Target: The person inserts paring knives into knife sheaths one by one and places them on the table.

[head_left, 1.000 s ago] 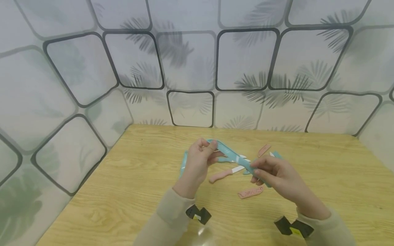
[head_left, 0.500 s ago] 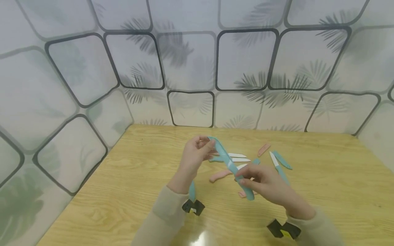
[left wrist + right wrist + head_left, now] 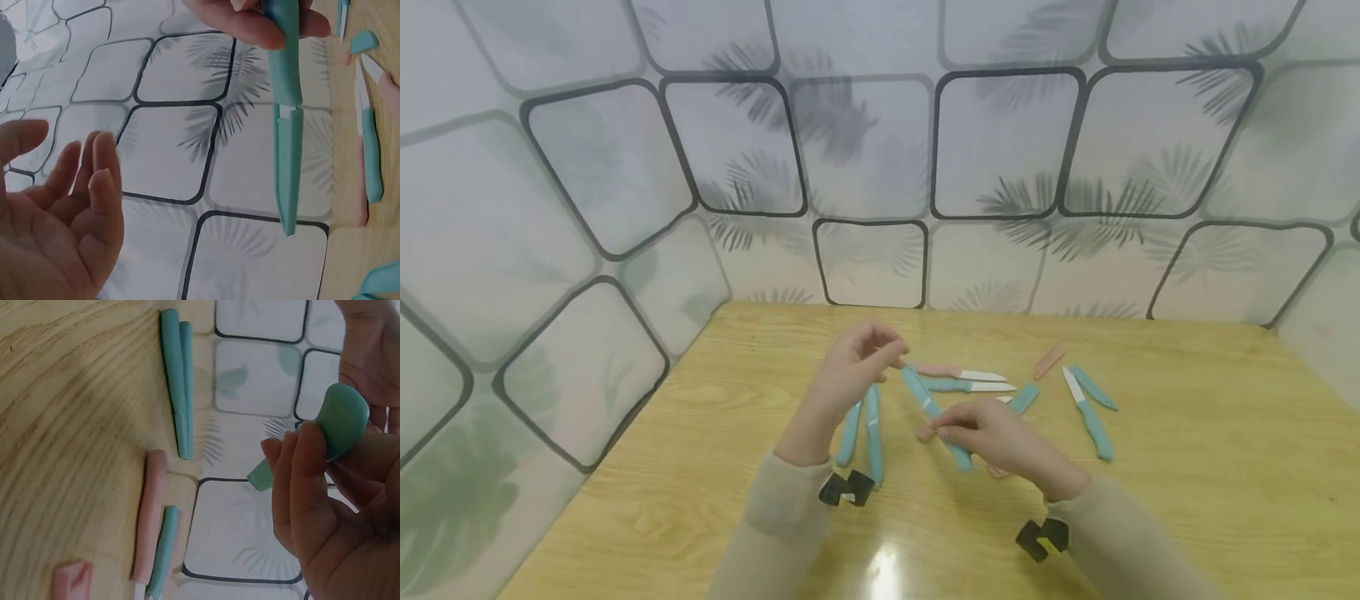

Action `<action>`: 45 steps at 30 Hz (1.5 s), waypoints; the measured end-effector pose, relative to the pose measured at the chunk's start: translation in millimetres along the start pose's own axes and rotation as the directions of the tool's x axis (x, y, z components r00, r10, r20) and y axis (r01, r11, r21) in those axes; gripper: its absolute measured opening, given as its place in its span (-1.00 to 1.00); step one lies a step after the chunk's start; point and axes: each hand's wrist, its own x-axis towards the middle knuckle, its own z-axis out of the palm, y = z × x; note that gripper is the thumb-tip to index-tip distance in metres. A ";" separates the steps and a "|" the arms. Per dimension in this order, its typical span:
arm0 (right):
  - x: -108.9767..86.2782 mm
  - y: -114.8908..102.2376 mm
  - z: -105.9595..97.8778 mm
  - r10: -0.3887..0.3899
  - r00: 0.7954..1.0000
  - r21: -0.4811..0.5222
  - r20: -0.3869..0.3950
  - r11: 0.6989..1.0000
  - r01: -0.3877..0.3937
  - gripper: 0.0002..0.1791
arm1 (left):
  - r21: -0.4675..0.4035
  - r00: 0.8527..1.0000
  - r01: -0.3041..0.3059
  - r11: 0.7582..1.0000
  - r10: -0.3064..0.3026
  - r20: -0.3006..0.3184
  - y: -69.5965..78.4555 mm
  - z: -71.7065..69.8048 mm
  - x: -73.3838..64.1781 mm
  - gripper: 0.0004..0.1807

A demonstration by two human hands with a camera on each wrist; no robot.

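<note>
My right hand point(image 3: 1000, 437) pinches the teal handle of a knife point(image 3: 917, 387) whose blade is covered by a teal sheath. In the left wrist view the sheathed knife point(image 3: 288, 156) points away from the right fingers, the sheath meeting the handle at a narrow joint. My left hand point(image 3: 857, 367) is beside the sheath's tip with fingers loosely bent; the left wrist view shows this hand point(image 3: 69, 219) apart from the knife and holding nothing. The rounded handle end point(image 3: 345, 419) sticks out of the right hand point(image 3: 312, 500) in the right wrist view.
Two sheathed teal knives point(image 3: 874, 433) lie left of the hands. Behind are bare-bladed pink point(image 3: 940, 371) and teal point(image 3: 951, 386) knives. Rightward lie a bare teal knife point(image 3: 1092, 425), teal sheaths point(image 3: 1093, 387) and a pink sheath point(image 3: 1048, 362). Another pink knife is partly hidden under the right hand.
The left hand has come off the sheath's tip and drawn left. The right hand has moved left with the sheathed knife, uncovering the knives on the right.
</note>
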 end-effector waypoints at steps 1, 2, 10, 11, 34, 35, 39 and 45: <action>4.9 -0.6 2.6 0.006 1.000 0.003 0.025 1.000 -0.006 -0.71 | 0.082 0.999 -0.005 0.997 0.000 0.054 -2.4 -0.4 -0.6 -0.77; 9.2 -0.8 5.1 0.015 0.999 0.013 0.050 1.000 -0.016 -0.70 | 0.160 0.994 -0.018 0.987 0.000 0.106 -5.0 -0.4 -1.4 -0.76; 29.6 3.2 25.5 0.049 0.990 -0.025 0.134 0.999 -0.046 -0.72 | 0.687 0.929 -0.043 0.725 -0.223 0.294 -31.5 8.0 -7.2 -0.62; 30.8 3.4 27.9 0.050 0.990 -0.044 0.128 0.998 -0.045 -0.72 | 0.739 0.918 -0.038 0.673 -0.268 0.291 -34.4 9.3 -7.7 -0.60; 38.7 -9.5 57.3 0.055 0.978 -0.233 0.203 0.972 -0.007 -0.79 | 0.870 0.846 -0.127 0.477 -0.405 0.346 -56.7 15.8 -23.3 -0.68; 38.7 -9.4 57.4 0.057 0.978 -0.246 0.200 0.969 -0.006 -0.79 | 0.874 0.847 -0.134 0.467 -0.405 0.346 -56.4 15.9 -23.4 -0.68; 38.0 -8.6 57.9 0.080 0.980 -0.312 0.180 0.950 -0.020 -0.76 | 0.882 0.843 -0.143 0.450 -0.411 0.346 -56.3 16.8 -21.2 -0.67; 40.0 -7.1 58.0 0.118 0.981 -0.333 0.157 0.941 -0.060 -0.75 | 0.889 0.839 -0.135 0.438 -0.427 0.338 -57.1 15.8 -15.8 -0.67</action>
